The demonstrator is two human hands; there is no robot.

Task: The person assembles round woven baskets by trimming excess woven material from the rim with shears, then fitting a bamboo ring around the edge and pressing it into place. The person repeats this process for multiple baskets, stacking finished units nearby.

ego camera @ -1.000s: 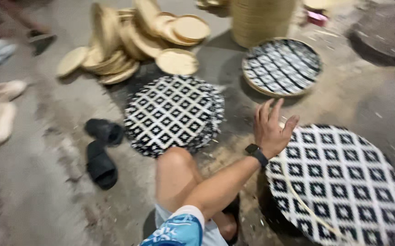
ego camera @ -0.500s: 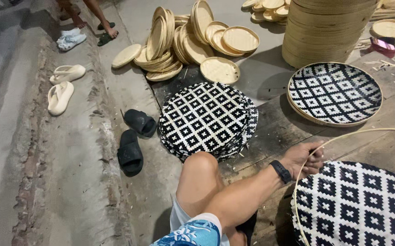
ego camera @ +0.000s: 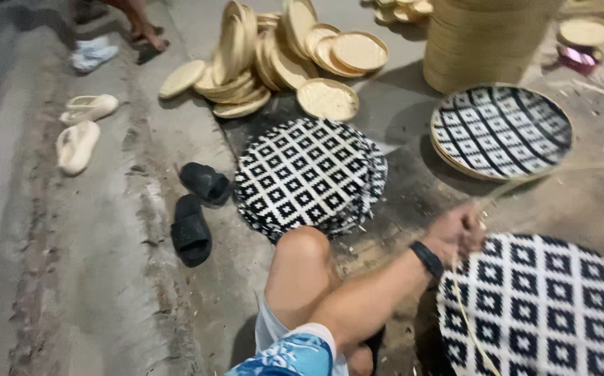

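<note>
My left hand (ego camera: 462, 233), with a black watch on its wrist, is closed on a thin pale bamboo strip (ego camera: 559, 169). The strip arcs around the edge of a round black-and-white woven disc (ego camera: 545, 313) at the lower right. The hand sits at the disc's upper left rim. My bent knee (ego camera: 302, 257) is just left of the arm. My right hand is out of view.
A stack of black-and-white woven discs (ego camera: 309, 177) lies ahead. A finished rimmed tray (ego camera: 500, 129) sits right of it. Plain bamboo trays (ego camera: 281, 49) and a tall tray stack (ego camera: 483, 42) stand behind. Black sandals (ego camera: 194, 209), pale sandals (ego camera: 79, 132) and another person's feet (ego camera: 142, 31) are left.
My left hand went from spread open above the disc to closed on the bamboo strip at its rim. The view swung left and down.
</note>
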